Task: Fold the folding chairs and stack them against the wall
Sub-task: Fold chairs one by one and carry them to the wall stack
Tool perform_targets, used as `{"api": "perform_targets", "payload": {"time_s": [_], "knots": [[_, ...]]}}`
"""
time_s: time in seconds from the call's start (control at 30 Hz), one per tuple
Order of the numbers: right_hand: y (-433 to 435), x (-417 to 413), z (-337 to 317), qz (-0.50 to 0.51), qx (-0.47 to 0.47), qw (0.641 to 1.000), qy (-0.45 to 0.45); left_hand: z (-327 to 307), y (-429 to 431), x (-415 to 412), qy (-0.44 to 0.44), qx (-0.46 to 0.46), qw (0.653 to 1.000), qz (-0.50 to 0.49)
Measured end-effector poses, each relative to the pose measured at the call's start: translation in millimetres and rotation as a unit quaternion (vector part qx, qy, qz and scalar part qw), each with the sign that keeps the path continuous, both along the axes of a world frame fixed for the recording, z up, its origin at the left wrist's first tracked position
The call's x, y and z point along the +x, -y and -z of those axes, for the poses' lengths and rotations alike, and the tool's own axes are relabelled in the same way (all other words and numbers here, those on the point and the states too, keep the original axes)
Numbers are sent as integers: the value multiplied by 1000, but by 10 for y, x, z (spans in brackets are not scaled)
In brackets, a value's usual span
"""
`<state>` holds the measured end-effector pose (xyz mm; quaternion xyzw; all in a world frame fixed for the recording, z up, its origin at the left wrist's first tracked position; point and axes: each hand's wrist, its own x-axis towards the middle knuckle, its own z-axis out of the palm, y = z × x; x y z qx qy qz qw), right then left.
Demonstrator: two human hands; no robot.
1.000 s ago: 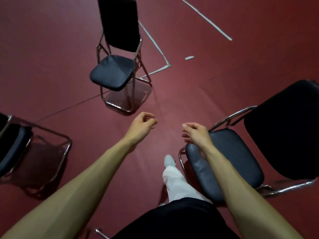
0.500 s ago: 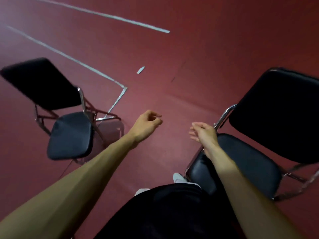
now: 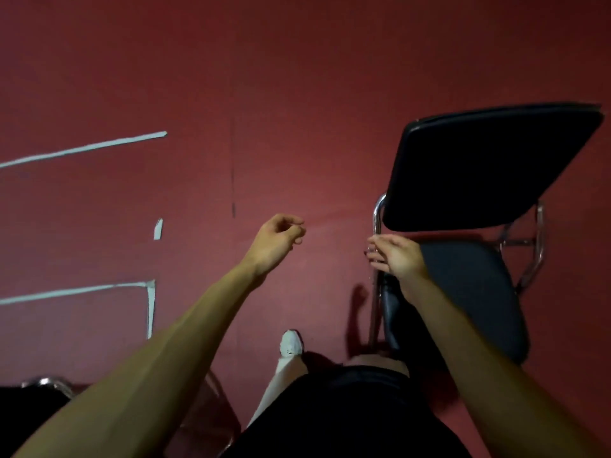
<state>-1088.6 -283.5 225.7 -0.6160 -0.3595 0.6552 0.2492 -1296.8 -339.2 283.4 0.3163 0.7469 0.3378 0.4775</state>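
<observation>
Both hands hold nothing: left hand (image 3: 277,241) loosely curled, right hand (image 3: 396,256) relaxed beside the open chair (image 3: 479,166). Folding it carelessly could trap a hand between seat (image 3: 469,292) and frame (image 3: 377,213).

A hall: red floor (image 3: 297,94), taped lines (image 3: 82,148), folding chair (image 3: 479,166).

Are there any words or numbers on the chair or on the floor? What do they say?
None: no word, number or logo can be read anywhere in this picture.
The folding chair is plain black and shows no label.
The white tape lines on the red floor are only stripes, not letters.
The white shoe is too blurred to show any brand.
</observation>
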Motion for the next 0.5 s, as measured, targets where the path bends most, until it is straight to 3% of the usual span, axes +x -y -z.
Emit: {"api": "perform_targets", "payload": {"time_s": [0.27,0.5], "knots": [[340,-66,69,191,-80,974,-90,286,-417,-171,22,-40,990,131],[245,544,318,386,-99,911,-105,406,-1042,641,2,-96,937,335]]}}
